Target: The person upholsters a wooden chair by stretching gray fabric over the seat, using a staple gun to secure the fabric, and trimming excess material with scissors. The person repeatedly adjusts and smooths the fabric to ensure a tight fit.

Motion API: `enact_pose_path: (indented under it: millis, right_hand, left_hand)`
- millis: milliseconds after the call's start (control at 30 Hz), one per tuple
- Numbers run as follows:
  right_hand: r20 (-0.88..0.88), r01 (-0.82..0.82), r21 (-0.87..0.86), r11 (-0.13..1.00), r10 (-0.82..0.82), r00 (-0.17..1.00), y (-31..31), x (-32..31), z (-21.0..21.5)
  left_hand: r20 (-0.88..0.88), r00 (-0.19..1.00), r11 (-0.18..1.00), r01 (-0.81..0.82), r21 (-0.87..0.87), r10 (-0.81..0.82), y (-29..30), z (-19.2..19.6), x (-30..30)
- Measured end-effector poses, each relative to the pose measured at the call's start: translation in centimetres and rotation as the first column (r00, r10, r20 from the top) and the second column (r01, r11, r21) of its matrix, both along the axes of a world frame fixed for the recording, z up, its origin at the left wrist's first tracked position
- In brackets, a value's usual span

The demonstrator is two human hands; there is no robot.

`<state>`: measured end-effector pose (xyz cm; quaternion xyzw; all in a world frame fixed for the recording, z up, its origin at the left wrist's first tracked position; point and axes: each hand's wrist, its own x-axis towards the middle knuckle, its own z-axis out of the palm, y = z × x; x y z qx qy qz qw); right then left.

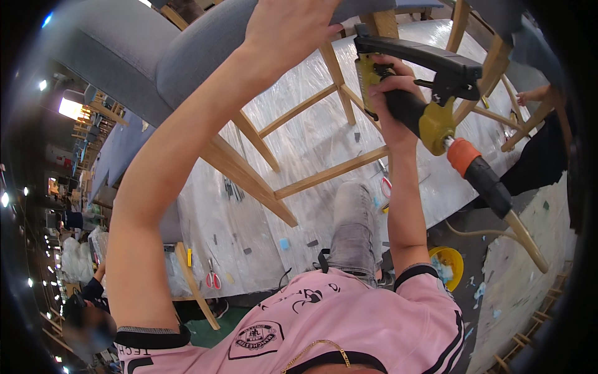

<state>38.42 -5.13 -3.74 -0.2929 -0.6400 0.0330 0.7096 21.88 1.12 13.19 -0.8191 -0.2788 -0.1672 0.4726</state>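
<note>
My left hand [289, 28] rests against a grey upholstered chair [193, 59] at the top of the view. Its thumb side shows apart from the rest, while the other fingers are partly cut off by the upper edge. In my right hand [398, 93] is a yellow-green and black air stapler [430, 118], with my fingers wrapped around its grip. The stapler's long black magazine points up and left, close to a wooden part of the chair. From its orange-collared end a beige air hose [526, 243] runs down to the right. Wooden chair legs [252, 177] and crossbars stretch across the middle.
A plastic-covered worktable [299, 230] carries red-handled scissors [213, 280], a yellow cutter [189, 257] and scraps. Below right stands a yellow bucket [460, 262]. Another person's hand [534, 95] is at the right near more chair legs; another person [93, 311] is at lower left.
</note>
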Motion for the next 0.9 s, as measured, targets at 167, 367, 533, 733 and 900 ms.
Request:
enact_pose_path:
  millis: [167,367,533,733,900]
  right_hand:
    - [-0.08,-0.031,-0.128,0.991,0.021,0.997,0.4,-1.3,-0.2]
    - [-0.022,-0.04,-0.214,0.976,0.036,0.999,0.1,-1.7,0.5]
    - [-0.003,0.003,-0.133,0.991,-0.003,1.0,-0.8,-0.8,0.8]
    - [-0.079,-0.072,-0.21,0.975,0.056,0.995,-1.5,-1.4,2.1]
    - [0.011,-0.001,-0.117,0.993,0.002,1.0,-1.0,-3.0,1.0]
  left_hand:
    - [0.008,1.0,1.0,0.017,-0.017,-0.017,1.0,-0.5,0.3]
    - [-0.004,0.999,0.998,-0.038,-0.054,0.038,-0.5,-0.1,0.6]
    - [0.004,1.0,1.0,-0.005,-0.002,0.005,-0.5,-0.6,0.9]
    - [-0.051,0.992,0.982,-0.107,0.155,0.116,0.3,-1.5,0.8]
    - [0.015,1.0,0.989,-0.008,0.145,0.006,0.6,-2.3,0.2]
